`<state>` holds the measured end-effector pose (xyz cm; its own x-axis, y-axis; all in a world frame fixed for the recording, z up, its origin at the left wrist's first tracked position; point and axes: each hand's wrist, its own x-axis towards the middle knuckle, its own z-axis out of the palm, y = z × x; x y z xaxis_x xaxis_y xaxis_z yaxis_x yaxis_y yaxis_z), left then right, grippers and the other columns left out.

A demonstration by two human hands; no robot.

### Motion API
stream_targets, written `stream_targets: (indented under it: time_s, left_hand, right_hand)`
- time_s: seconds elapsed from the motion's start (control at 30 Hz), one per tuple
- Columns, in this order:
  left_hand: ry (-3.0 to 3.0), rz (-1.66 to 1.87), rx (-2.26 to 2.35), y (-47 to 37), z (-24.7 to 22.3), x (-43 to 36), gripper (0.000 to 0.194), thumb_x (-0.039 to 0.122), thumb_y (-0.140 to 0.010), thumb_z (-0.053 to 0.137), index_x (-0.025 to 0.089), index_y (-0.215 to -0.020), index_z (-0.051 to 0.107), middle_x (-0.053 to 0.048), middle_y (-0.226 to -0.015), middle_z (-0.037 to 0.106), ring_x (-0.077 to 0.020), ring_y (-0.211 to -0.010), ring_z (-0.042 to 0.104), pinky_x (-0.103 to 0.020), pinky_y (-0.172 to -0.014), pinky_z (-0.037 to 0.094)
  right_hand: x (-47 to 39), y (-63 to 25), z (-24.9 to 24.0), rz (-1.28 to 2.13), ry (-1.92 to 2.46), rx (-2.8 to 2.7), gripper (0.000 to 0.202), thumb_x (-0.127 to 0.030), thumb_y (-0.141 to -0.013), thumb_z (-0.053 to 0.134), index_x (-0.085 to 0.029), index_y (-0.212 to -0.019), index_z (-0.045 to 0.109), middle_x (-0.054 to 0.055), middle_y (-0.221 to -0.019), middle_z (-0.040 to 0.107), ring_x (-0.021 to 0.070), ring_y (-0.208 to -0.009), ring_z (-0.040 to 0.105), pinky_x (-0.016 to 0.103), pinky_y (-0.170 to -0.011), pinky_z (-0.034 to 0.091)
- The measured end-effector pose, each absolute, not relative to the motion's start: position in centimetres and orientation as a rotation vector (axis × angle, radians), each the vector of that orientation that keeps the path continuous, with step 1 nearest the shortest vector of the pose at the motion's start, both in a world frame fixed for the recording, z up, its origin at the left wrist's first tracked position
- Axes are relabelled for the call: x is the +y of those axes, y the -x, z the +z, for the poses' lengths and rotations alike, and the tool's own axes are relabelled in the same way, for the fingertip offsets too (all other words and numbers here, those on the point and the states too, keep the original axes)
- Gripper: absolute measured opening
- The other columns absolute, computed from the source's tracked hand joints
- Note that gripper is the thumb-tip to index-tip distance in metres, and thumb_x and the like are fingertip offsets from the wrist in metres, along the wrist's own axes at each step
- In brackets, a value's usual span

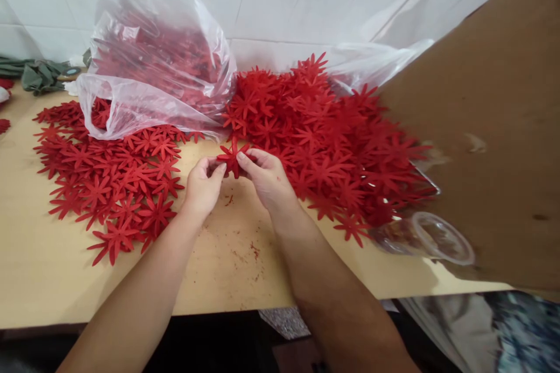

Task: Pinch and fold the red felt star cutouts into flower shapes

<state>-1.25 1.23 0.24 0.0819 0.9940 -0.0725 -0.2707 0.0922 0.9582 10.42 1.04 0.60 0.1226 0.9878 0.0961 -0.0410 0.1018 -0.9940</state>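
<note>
Between my two hands is a small red flower-shaped piece (233, 157) with several narrow petals. My left hand (205, 182) pinches its left side between thumb and fingers. On the right side, my right hand (266, 175) grips it the same way, thumb on top. The piece is held above the table, just in front of the gap between two heaps. A spread-out heap of similar red flower pieces (109, 180) lies to the left of my hands. To the right, a taller heap of them (319, 140) reaches close behind my right hand.
A clear plastic bag (157, 64) full of red pieces stands at the back left. A large cardboard sheet or box (494, 128) rises at the right, with a clear plastic cup (441, 239) lying beside it. Red scraps (254, 250) dot the wooden table (214, 280). Green fabric (44, 76) lies far left.
</note>
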Motion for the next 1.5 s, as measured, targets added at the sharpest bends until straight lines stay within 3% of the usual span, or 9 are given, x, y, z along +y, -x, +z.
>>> stream_targets:
  time_s: [0.13, 0.33, 0.43, 0.6, 0.77, 1.0, 1.17, 1.33, 1.5]
  left_hand:
    - [-1.043, 1.268, 1.034, 1.4, 0.4, 1.0, 0.005, 0.017, -0.074, 0.054, 0.016, -0.079, 0.055, -0.001, -0.077, 0.058, -0.0099, -0.07, 0.054, -0.026, -0.076, 0.044]
    - [-1.498, 1.384, 0.857, 1.8, 0.6, -0.2, 0.049, 0.016, -0.063, 0.066, 0.024, -0.11, 0.056, -0.006, -0.12, 0.049, -0.0184, -0.111, 0.046, -0.03, -0.097, 0.036]
    - [-1.546, 1.289, 0.811, 1.7, -0.1, -0.2, 0.045, 0.013, -0.065, 0.063, 0.025, -0.109, 0.06, -0.005, -0.116, 0.054, -0.0183, -0.113, 0.047, -0.032, -0.103, 0.032]
    - [-1.272, 1.206, 0.944, 1.8, -0.6, 0.7, 0.04, 0.018, -0.068, 0.062, 0.021, -0.108, 0.06, -0.006, -0.111, 0.059, -0.0169, -0.094, 0.057, -0.032, -0.088, 0.044]
    - [-1.116, 1.184, 0.881, 2.3, 0.7, 0.8, 0.037, 0.015, -0.062, 0.068, 0.017, -0.098, 0.062, -0.004, -0.099, 0.065, -0.0128, -0.084, 0.058, -0.027, -0.083, 0.044]
    - [-0.95, 1.229, 1.0, 2.6, 0.2, 1.3, 0.007, 0.019, -0.071, 0.058, 0.015, -0.076, 0.061, 0.003, -0.064, 0.06, -0.0066, -0.055, 0.05, -0.022, -0.064, 0.042]
    - [-0.885, 1.229, 1.013, 2.4, -0.4, 1.6, 0.005, 0.018, -0.068, 0.06, 0.014, -0.071, 0.059, 0.003, -0.063, 0.058, -0.0066, -0.056, 0.049, -0.021, -0.063, 0.04]
    - [-0.909, 1.172, 1.025, 2.1, -0.3, 1.6, 0.007, 0.013, -0.067, 0.055, 0.015, -0.071, 0.061, 0.002, -0.065, 0.061, -0.0087, -0.063, 0.052, -0.024, -0.071, 0.042]
    - [-0.915, 1.154, 0.94, 2.4, -0.2, 1.2, 0.019, 0.013, -0.066, 0.052, 0.017, -0.08, 0.065, 0.001, -0.08, 0.066, -0.0127, -0.083, 0.056, -0.026, -0.083, 0.041]
  right_hand:
    - [0.9, -11.4, 1.5, 0.93, 1.23, -1.107, 0.034, -0.05, -0.063, 0.066, -0.018, -0.062, 0.054, -0.003, -0.054, 0.053, 0.007, -0.048, 0.046, 0.023, -0.051, 0.043]
    - [0.8, -10.5, 1.6, 1.011, 1.194, -1.069, 0.038, -0.055, -0.059, 0.066, -0.019, -0.061, 0.055, -0.003, -0.055, 0.055, 0.0071, -0.049, 0.047, 0.022, -0.05, 0.042]
    - [1.0, -10.1, 0.9, 1.116, 1.173, -1.094, 0.045, -0.064, -0.058, 0.061, -0.019, -0.061, 0.053, -0.003, -0.054, 0.054, 0.0081, -0.05, 0.049, 0.022, -0.048, 0.042]
    - [1.1, -10.5, 0.5, 1.36, 1.074, -1.104, 0.054, -0.072, -0.069, 0.038, -0.02, -0.07, 0.053, 0.001, -0.064, 0.059, 0.0108, -0.056, 0.054, 0.026, -0.053, 0.047]
    - [0.9, -10.9, 0.9, 1.363, 1.018, -1.169, 0.039, -0.058, -0.061, 0.063, -0.022, -0.072, 0.054, -0.001, -0.068, 0.058, 0.0099, -0.057, 0.052, 0.027, -0.057, 0.047]
    - [0.9, -10.6, 0.8, 1.251, 0.992, -1.135, 0.035, -0.048, -0.059, 0.069, -0.021, -0.076, 0.053, -0.003, -0.068, 0.054, 0.0073, -0.058, 0.049, 0.024, -0.059, 0.044]
    - [1.3, -10.8, 0.4, 1.124, 1.048, -1.187, 0.045, -0.043, -0.057, 0.071, -0.021, -0.092, 0.053, 0.003, -0.094, 0.059, 0.0117, -0.079, 0.055, 0.028, -0.073, 0.047]
    - [1.7, -10.7, -0.4, 1.169, 1.076, -1.181, 0.049, -0.042, -0.054, 0.073, -0.02, -0.092, 0.052, 0.005, -0.092, 0.062, 0.0149, -0.082, 0.058, 0.033, -0.077, 0.048]
    - [1.7, -10.3, -0.5, 1.164, 1.045, -1.205, 0.049, -0.04, -0.056, 0.072, -0.021, -0.096, 0.052, 0.005, -0.094, 0.062, 0.0157, -0.086, 0.058, 0.034, -0.08, 0.048]
